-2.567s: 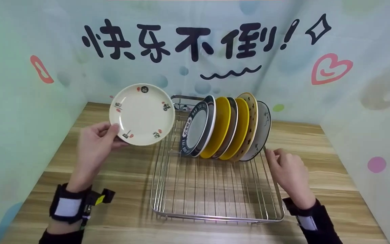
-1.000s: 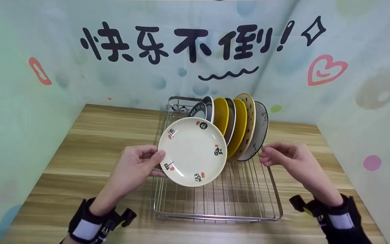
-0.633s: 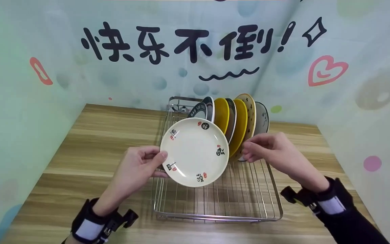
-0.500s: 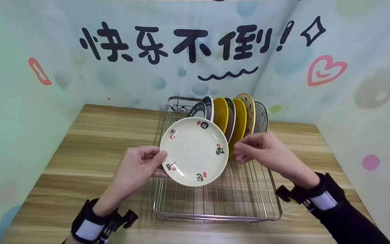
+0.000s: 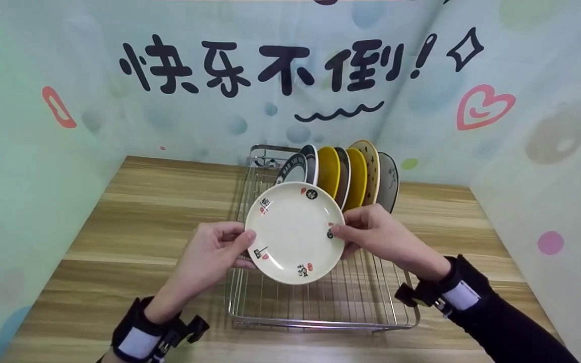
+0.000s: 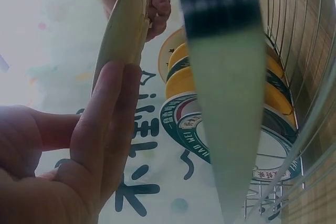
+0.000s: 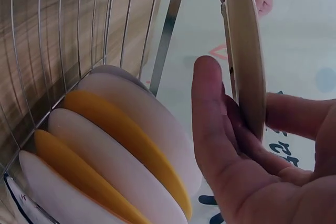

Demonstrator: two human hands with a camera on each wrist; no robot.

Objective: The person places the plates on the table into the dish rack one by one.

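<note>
Two hands now grip the round cream plate with small red and black motifs (image 5: 294, 233), held upright in the air above the front half of the silver wire dish rack (image 5: 321, 307) on the wooden tabletop (image 5: 144, 222). My left hand (image 5: 215, 249) pinches its left rim, thumb on the face and fingers behind; my right hand (image 5: 376, 237) pinches the right rim the same way (the right wrist view shows the fingers (image 7: 210, 129) lying along the back of the plate (image 7: 247, 51)). From the left wrist view the plate (image 6: 123, 30) appears edge-on, clamped between thumb and fingers.

As for progress, I judge the job partly done: several plates already stand in a row at the back of the rack, among them a dark-rimmed lettered plate (image 5: 298, 169), two yellow plates (image 5: 329, 171), a star-patterned one (image 5: 371, 166) and a grey one (image 5: 390, 181) at the right end. The cream plate touches neither the rack nor the others, so it seems to me that seating it in the free wires in front of that row is what remains.
</note>
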